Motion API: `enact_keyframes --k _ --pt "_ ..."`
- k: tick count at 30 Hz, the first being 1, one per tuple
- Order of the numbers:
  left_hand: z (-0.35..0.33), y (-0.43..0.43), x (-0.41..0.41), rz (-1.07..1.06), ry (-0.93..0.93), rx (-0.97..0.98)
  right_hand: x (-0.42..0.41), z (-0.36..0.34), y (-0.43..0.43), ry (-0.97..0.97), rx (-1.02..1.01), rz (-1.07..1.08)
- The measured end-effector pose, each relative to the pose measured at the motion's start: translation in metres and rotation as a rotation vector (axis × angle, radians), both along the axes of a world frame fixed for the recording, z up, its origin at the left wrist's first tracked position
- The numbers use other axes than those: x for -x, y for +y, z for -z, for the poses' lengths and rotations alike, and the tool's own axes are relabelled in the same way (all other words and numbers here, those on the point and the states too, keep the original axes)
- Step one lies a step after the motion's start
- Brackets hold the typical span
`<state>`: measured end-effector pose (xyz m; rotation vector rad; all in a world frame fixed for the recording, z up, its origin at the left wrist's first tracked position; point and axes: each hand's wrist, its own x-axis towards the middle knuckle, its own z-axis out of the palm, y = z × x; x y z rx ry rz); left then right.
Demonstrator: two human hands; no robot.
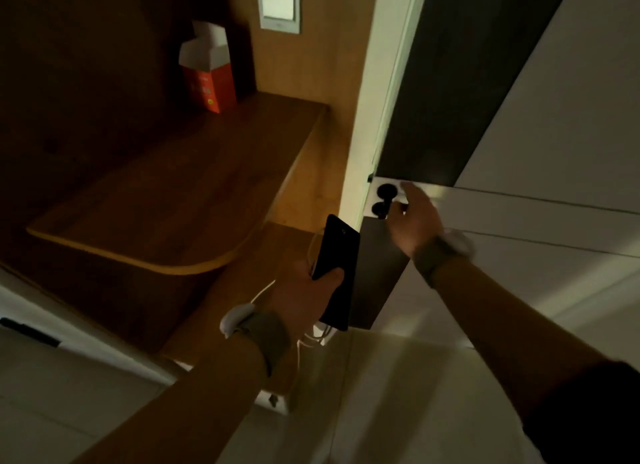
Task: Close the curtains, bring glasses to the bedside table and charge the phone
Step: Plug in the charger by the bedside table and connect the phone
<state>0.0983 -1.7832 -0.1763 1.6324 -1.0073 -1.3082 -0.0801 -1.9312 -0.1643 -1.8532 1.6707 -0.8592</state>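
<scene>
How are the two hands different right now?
The left hand grips the black phone; the right hand reaches to the wall sockets, too blurry to show any grip. The left hand is lower in the picture, the right hand higher. Both wear a wrist strap.
</scene>
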Motion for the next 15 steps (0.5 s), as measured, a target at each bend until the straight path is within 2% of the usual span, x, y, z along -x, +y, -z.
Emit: enact_keyframes --k 2,4,8,12,15 --pt "-0.009 -0.008 0.012 -0.022 0.015 -0.016 0.014 -0.006 -0.044 0.208 0.21 -0.049" --pt "-0.017 -0.019 0.024 -0.051 -0.003 0.015 0.026 -0.003 -0.082 0.365 0.268 -0.176" --pt "-0.025 -0.035 0.033 -0.077 -0.026 0.08 0.037 0.009 -0.122 0.666 0.145 -0.24" --pt "-0.032 -0.054 0.036 -0.093 -0.044 0.067 0.033 0.021 -0.142 0.743 0.028 -0.308" --pt "-0.034 -0.071 0.036 -0.119 -0.06 0.062 0.032 0.035 -0.148 0.853 0.037 -0.294"
